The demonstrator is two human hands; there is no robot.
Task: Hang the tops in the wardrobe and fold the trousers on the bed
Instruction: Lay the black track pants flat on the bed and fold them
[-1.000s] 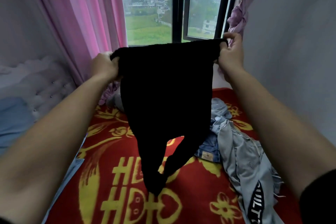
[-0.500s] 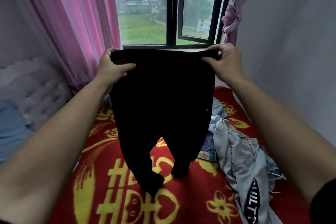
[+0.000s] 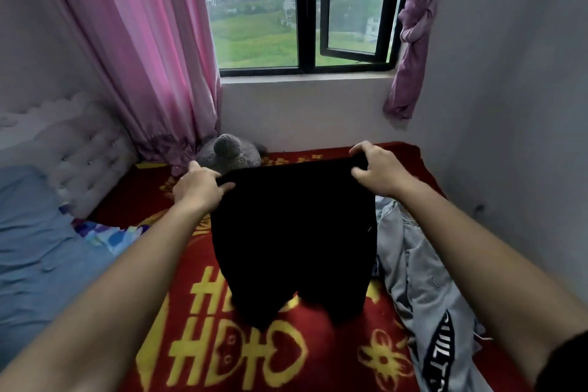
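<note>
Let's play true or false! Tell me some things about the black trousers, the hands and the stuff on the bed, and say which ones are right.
1. Both hands hold the black trousers by the waistband. True: left hand and right hand grip its two ends.
2. The trousers are already folded. False: they hang open, legs reaching the red blanket.
3. A grey garment lies right of the trousers. True.
4. The grey soft toy sits on the windowsill. False: it is on the bed, by the pink curtain.
</note>
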